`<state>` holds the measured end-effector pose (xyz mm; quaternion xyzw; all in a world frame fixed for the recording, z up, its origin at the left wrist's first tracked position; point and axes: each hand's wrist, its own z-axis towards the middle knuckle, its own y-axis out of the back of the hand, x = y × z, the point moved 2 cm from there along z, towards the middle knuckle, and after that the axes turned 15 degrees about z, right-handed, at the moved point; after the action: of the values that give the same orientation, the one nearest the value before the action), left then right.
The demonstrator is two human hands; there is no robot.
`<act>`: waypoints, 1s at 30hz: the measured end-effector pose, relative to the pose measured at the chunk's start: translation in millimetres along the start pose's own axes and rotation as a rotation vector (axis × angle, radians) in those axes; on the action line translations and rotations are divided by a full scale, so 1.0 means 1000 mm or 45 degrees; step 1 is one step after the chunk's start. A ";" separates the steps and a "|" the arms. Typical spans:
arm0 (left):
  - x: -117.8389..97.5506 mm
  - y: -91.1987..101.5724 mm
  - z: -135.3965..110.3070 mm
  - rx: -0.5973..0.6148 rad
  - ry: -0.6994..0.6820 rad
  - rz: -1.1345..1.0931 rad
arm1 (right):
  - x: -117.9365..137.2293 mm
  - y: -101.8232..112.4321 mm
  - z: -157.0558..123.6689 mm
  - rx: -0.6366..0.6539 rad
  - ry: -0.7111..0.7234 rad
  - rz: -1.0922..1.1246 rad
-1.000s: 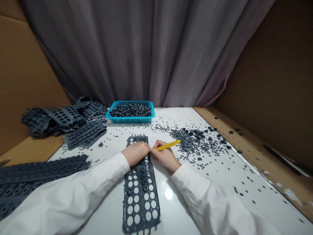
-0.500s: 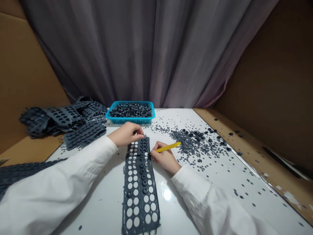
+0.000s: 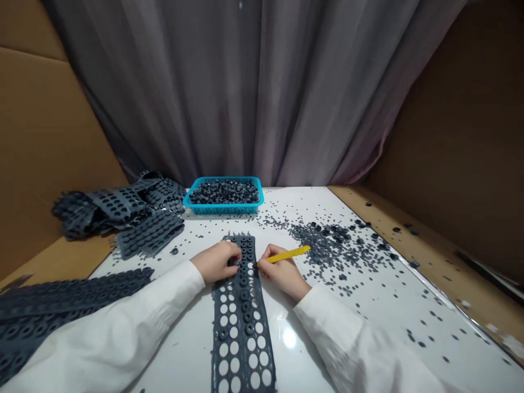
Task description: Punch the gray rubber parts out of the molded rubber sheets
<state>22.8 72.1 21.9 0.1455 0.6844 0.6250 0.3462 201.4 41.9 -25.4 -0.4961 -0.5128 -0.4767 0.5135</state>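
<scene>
A long dark grey rubber strip (image 3: 242, 327) full of round holes lies lengthwise on the white table (image 3: 380, 322) in front of me. My left hand (image 3: 218, 261) rests on its far left part, fingers curled and pinching a small grey ring. My right hand (image 3: 282, 273) sits at the strip's right edge, closed on a yellow stick (image 3: 286, 254) whose tip touches the strip. Several rings still sit in the strip's right-hand columns.
A blue basket (image 3: 224, 196) of grey rings stands at the back. Loose rings and scraps (image 3: 331, 243) litter the table's right side. Piles of punched strips lie at the back left (image 3: 123, 213) and near left (image 3: 49, 311). Cardboard walls and a curtain enclose the table.
My left hand went out to the strip's far end, then came back down onto its far left part. The right hand with the yellow stick stayed at the strip's edge.
</scene>
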 end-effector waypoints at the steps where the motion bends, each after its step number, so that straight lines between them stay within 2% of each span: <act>1: 0.005 0.006 0.003 -0.023 0.019 0.000 | 0.000 0.000 0.000 0.002 -0.007 0.009; 5: 0.052 0.049 0.027 -0.219 0.213 0.034 | -0.001 -0.001 0.000 0.017 -0.029 0.046; 9: 0.102 0.091 0.066 -0.352 0.372 0.128 | -0.003 -0.001 0.000 0.032 -0.029 0.101; 12: 0.125 0.102 0.096 -0.389 0.460 0.162 | -0.003 -0.002 0.000 0.025 -0.032 0.107; 16: 0.141 0.097 0.128 -0.438 0.525 0.116 | -0.003 -0.003 0.001 -0.007 -0.053 0.109; 20: 0.150 0.093 0.140 -0.501 0.513 -0.016 | -0.002 -0.003 0.002 -0.041 -0.056 0.083; 24: 0.149 0.104 0.131 -0.658 0.507 -0.099 | -0.001 -0.002 0.001 -0.042 -0.062 0.102; 27: 0.126 0.105 0.112 -0.724 0.441 -0.098 | 0.000 -0.001 0.001 -0.027 -0.049 0.121; 30: 0.077 0.087 0.083 -0.603 0.239 -0.078 | -0.003 -0.001 0.002 0.009 -0.044 0.161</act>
<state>1.7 198.9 83.9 -0.0190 0.5522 0.7679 0.3241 199.8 44.0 -28.7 -0.5338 -0.4909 -0.4328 0.5356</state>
